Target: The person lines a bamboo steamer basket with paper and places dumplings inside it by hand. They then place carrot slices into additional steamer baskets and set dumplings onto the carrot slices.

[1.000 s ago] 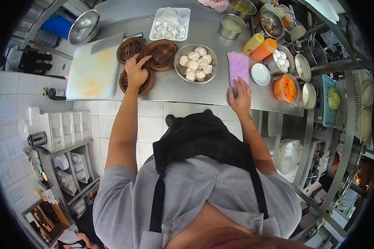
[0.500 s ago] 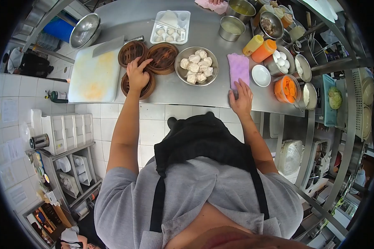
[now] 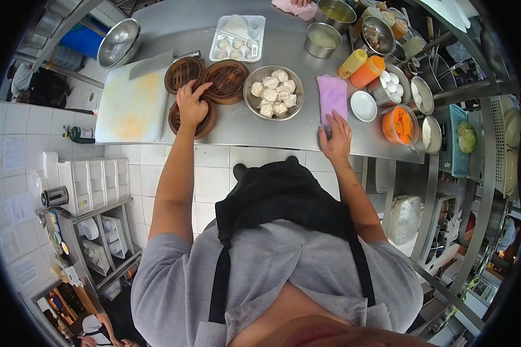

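While my left hand (image 3: 192, 107) lies over the near bamboo steamer (image 3: 210, 124) with its fingers spread, I have my right hand (image 3: 336, 140) loosely open, fingertips at the near end of the pink cloth (image 3: 331, 95). Two other steamers (image 3: 228, 79) sit close together just beyond the near one. On their right I see a metal bowl (image 3: 250, 104) of pale dumplings (image 3: 270, 93); on their left, a cutting board (image 3: 127, 107) with a cleaver (image 3: 151, 65) across its far side.
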A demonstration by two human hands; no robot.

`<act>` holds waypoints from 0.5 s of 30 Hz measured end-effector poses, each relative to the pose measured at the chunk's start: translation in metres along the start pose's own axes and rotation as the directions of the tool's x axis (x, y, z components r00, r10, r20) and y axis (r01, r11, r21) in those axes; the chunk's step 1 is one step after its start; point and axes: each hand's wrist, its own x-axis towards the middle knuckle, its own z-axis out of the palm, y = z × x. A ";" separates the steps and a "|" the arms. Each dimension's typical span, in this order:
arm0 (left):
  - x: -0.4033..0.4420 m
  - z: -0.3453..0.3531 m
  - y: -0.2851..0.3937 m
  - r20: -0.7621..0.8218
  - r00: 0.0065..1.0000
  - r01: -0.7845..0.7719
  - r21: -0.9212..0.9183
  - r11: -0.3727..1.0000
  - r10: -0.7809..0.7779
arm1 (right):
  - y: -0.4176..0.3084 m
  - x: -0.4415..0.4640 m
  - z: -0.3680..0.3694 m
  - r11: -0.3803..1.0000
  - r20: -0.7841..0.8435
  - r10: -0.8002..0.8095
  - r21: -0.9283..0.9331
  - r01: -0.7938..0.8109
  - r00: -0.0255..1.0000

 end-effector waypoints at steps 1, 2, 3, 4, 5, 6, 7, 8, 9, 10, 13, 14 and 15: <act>0.000 0.000 0.000 0.001 1.000 0.001 0.004 1.000 -0.001 | 0.000 0.000 0.000 1.000 -0.001 -0.001 0.000 0.001 1.000; 0.000 0.000 0.000 0.002 1.000 0.001 0.008 1.000 -0.001 | 0.000 0.000 0.000 1.000 0.000 -0.001 0.000 0.001 1.000; 0.000 0.000 0.000 0.002 1.000 0.002 0.007 1.000 -0.002 | 0.000 0.000 0.000 1.000 -0.001 -0.002 0.000 0.002 1.000; 0.000 0.000 0.000 0.001 1.000 0.000 0.007 1.000 0.000 | 0.001 0.000 0.001 1.000 -0.001 -0.003 0.000 0.003 1.000; 0.000 0.000 0.000 0.000 1.000 -0.001 0.007 1.000 0.001 | 0.001 0.000 0.001 1.000 -0.001 -0.003 0.000 0.003 1.000; 0.000 0.000 0.000 0.000 1.000 0.000 0.007 1.000 0.000 | 0.001 0.000 0.001 1.000 0.001 -0.002 0.001 0.002 1.000; 0.000 0.000 -0.001 0.002 1.000 -0.001 0.008 1.000 0.001 | 0.002 0.000 0.001 1.000 0.001 -0.002 0.001 0.002 1.000; 0.000 0.000 -0.001 0.003 1.000 -0.001 0.009 1.000 0.001 | 0.002 -0.001 0.001 1.000 0.001 -0.002 0.001 0.002 1.000; 0.000 0.000 -0.001 0.003 1.000 -0.001 0.009 1.000 0.001 | 0.002 -0.001 0.002 1.000 0.005 0.001 -0.002 -0.001 1.000; 0.000 0.000 0.000 0.002 1.000 -0.001 0.009 1.000 0.001 | 0.002 -0.001 0.002 1.000 0.009 0.004 -0.005 -0.004 1.000; 0.000 0.001 0.000 -0.003 1.000 -0.006 0.009 1.000 0.007 | 0.002 -0.001 0.001 1.000 0.012 0.002 -0.006 -0.002 1.000; 0.000 0.001 -0.001 -0.008 1.000 -0.012 0.008 1.000 0.013 | 0.002 -0.001 0.001 1.000 0.011 0.003 -0.005 -0.003 1.000; 0.001 0.001 -0.001 -0.009 1.000 -0.013 0.008 1.000 0.013 | 0.002 -0.001 0.001 1.000 0.012 0.005 -0.005 -0.005 1.000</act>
